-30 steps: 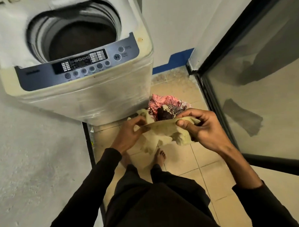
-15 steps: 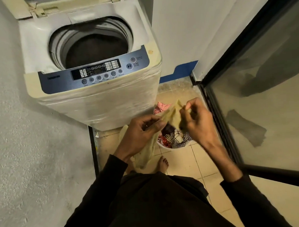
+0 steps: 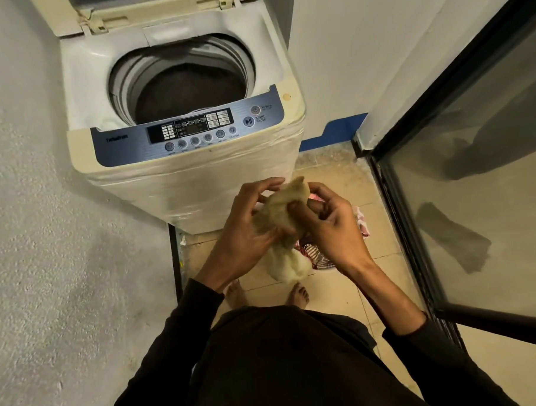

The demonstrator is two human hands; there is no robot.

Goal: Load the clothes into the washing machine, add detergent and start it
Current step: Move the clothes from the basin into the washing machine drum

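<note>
Bunching is the word for what has happened to the pale yellow cloth: a second ago it hung stretched between the two hands, low over the floor, and half a second ago it was pinched at its top edge. Now it sits gathered into a wad, held in front of the lower face of the washing machine. The left hand cups it from the left with fingers curled round the bundle. The right hand closes on it from the right, thumb pressed into the fabric. A loose tail of cloth hangs below the hands. The view has also lifted, so the whole open drum shows, with the lid tipped up at the far side. My reading is that the garment is balled up ready to go up and over the rim; nothing shows of detergent, and the control panel is untouched.

Beneath the hands, a heap of patterned clothes lies on the tiled floor, just right of the machine's base and mostly hidden; whether it sits in a basket I cannot tell. Bare feet stand near it. To the left runs a rough grey wall; to the right a dark-framed glass door stands; a blue strip marks the far wall's foot.
</note>
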